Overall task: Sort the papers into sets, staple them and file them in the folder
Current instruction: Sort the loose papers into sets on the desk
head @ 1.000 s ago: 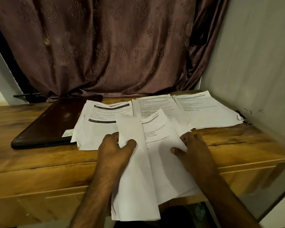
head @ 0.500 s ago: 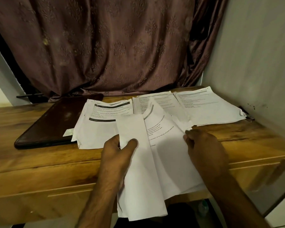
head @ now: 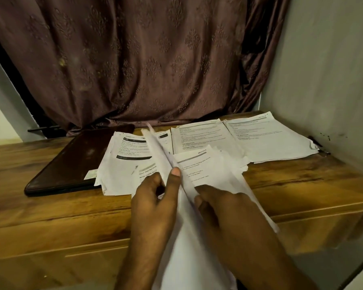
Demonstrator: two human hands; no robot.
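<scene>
My left hand [head: 155, 197] grips a bundle of white sheets [head: 210, 170] over the desk's front edge, thumb on top, with one sheet [head: 157, 147] lifted up on edge. My right hand [head: 222, 208] pinches the lower part of the printed sheet in that bundle. Three piles of printed papers lie on the wooden desk [head: 50, 212] behind: a left pile [head: 126, 162] with black bars, a middle pile [head: 203, 137] and a right pile [head: 268, 139]. A dark brown folder [head: 71, 162] lies flat at the left, partly under the left pile. No stapler shows.
A brown patterned curtain [head: 134, 59] hangs behind the desk. A grey wall [head: 327, 80] closes the right side, with a small dark thing [head: 318, 144] at its foot beside the right pile. The desk's front edge drops off below my hands.
My right hand moved from the bundle's right edge to its middle, close to my left hand. The blank top sheet has swung up on edge, and the printed sheet beneath shows more.
</scene>
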